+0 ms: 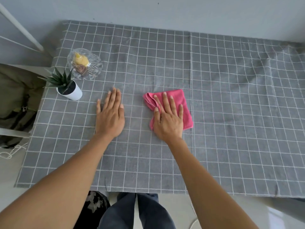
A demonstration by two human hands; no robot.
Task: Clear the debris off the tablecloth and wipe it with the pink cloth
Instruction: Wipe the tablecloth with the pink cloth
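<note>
Fingers of the right hand (168, 119) lie straight and slightly spread, pressed flat on the folded pink microfibre cloth (183, 106) — nothing is pinched or curled round it. That cloth sits near the middle of the grey tablecloth with the white grid (231, 96), its loose folded edges bunched at the left beside the thumb. The left hand (110, 116) rests just as flat on the bare tablecloth, fingers together and extended, near the cloth but apart from it.

Soft, light and limp, the pink cloth should slide easily under a flat palm — pressing down on its centre seems the best hold, since the loose left folds would likely drag or unfold. The tablecloth itself looks thin and already ripples at far right, so the left palm pinning it makes sense. No debris is visible on it.
</note>
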